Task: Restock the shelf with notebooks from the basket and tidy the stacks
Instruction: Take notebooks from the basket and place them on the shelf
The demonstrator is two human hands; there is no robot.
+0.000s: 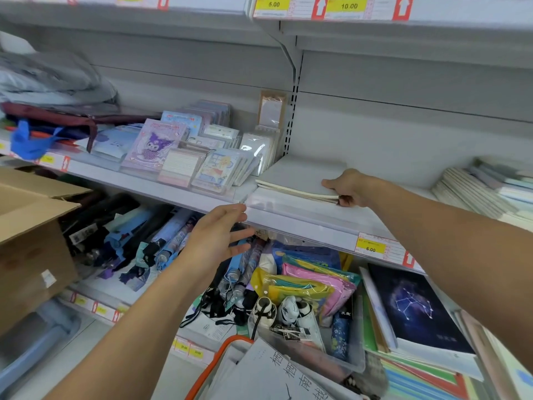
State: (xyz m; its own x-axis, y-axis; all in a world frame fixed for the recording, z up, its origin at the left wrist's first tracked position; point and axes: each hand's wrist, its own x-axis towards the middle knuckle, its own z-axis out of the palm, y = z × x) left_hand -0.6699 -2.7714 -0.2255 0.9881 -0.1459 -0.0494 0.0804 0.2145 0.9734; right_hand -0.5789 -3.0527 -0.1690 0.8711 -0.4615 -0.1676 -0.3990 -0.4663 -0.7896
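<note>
far left, a cardboard box [31,223] sits out of the way. the left hand [217,238] hovers at the shelf [302,223] front lip, fingers [240,233] loosely spread and holding nothing, probably ready to steady or square things. down near the bottom, the orange-rimmed basket [219,352] waits with more stock, a white notebook [268,370] lying in it. to the right, the right hand [350,187] pinches the near right corner of the grey notebooks [300,179], thumb on top and fingers under, likely nudging the stack flush. further right sits another notebook pile [484,192].
</note>
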